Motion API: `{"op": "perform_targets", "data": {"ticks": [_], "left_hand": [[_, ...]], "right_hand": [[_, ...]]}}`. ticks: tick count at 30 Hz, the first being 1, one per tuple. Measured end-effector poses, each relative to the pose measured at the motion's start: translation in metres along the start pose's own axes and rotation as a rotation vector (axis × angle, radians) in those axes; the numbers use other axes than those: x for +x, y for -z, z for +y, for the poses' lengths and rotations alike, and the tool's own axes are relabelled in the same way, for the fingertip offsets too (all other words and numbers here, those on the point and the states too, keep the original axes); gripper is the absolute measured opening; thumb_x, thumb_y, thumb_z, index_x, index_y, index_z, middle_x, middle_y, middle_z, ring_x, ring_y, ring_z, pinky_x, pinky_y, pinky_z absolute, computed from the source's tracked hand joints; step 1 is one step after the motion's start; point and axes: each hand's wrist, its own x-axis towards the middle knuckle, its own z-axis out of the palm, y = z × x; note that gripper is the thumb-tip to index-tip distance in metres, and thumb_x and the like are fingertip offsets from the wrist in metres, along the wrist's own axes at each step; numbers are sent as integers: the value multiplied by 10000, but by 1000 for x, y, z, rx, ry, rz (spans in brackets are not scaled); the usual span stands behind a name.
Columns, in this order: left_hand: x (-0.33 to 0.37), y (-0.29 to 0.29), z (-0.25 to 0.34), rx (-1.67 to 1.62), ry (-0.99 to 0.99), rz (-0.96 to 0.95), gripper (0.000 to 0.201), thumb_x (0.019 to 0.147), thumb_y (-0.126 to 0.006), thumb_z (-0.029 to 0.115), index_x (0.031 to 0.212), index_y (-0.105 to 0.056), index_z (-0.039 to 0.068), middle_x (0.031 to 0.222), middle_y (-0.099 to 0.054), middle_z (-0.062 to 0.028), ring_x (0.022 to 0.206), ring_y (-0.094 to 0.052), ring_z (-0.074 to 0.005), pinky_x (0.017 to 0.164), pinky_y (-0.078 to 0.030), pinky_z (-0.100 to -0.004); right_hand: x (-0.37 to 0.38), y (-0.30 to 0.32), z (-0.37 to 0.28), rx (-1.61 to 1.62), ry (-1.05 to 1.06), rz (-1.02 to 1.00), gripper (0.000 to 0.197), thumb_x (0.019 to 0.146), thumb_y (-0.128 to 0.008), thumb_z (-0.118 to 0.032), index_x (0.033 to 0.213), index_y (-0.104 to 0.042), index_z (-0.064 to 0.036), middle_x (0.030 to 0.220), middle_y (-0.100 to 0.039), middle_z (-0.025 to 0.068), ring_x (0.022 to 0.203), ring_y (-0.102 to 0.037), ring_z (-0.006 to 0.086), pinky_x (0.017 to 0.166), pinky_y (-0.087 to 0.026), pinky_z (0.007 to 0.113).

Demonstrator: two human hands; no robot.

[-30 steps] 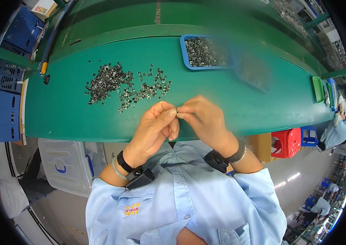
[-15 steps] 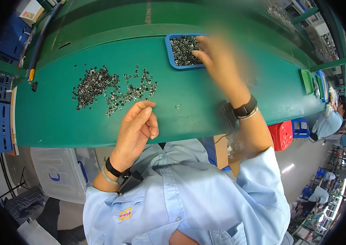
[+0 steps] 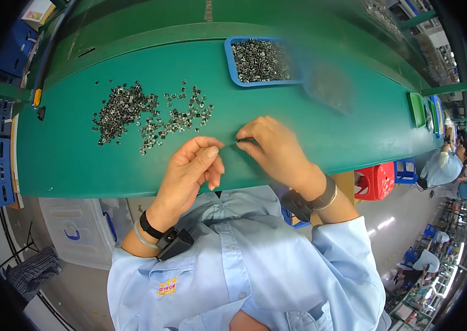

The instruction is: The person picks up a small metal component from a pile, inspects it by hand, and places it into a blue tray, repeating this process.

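Observation:
My right hand is over the front middle of the green table, thumb and forefinger pinched on a small dark metal piece. Close to its left is my left hand, thumb pressed to the forefinger and other fingers curled; whatever its fingertips hold, if anything, is too small to make out. Beyond the left hand lies a loose heap of small black and silvery metal pieces, with a thinner scatter of the same pieces to its right. A blue tray full of such pieces stands at the far middle.
The green table has its front edge against my body. Green trays stand at its far right end. A red stool is below on the right, and a clear lidded box below on the left. Another person sits at the right.
My right hand has come back from the blue tray toward me, next to my left hand, and now pinches a small piece. The lone piece on the table there no longer shows. My left hand has shifted slightly right.

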Motion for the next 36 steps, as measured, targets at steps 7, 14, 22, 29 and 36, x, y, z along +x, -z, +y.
{"op": "perform_targets", "data": {"ticks": [7,14,22,29,36], "left_hand": [[7,-8,-2,78,-2,-46,196,953,-521,202,1027,-545,23,761,-587,-42,575,-538,-85,472,-414,-209],[8,-5,4,97,-16,-49,182,947,-528,183,1002,-566,14,761,-600,-56,563,-545,-92,456,-405,-212],[8,0,0,-151,33,-102,201,946,-529,187,1032,-570,10,748,-608,-66,559,-542,-97,457,-401,-230],[6,-6,0,-85,25,-70,204,944,-536,199,1016,-572,11,745,-610,-67,557,-540,-96,462,-402,-226],[6,-2,-1,-4,7,-42,210,943,-538,213,997,-573,13,749,-620,-68,555,-539,-96,463,-404,-218]], "right_hand": [[15,21,-33,-53,109,-65,332,781,-603,-104,1108,-548,-84,794,-567,28,772,-544,215,694,-408,323],[24,34,-42,-95,218,-180,496,745,-680,-64,1213,-519,-96,828,-606,21,763,-539,243,732,-418,359],[13,5,-26,109,139,99,327,733,-694,-87,1040,-582,-86,854,-589,27,774,-535,232,708,-427,348],[5,-3,-26,111,134,217,199,717,-702,-72,888,-600,-77,882,-578,37,774,-537,237,687,-434,342],[3,-2,-25,86,144,167,211,717,-707,-73,899,-602,-73,886,-579,40,790,-548,239,690,-440,342]]}}
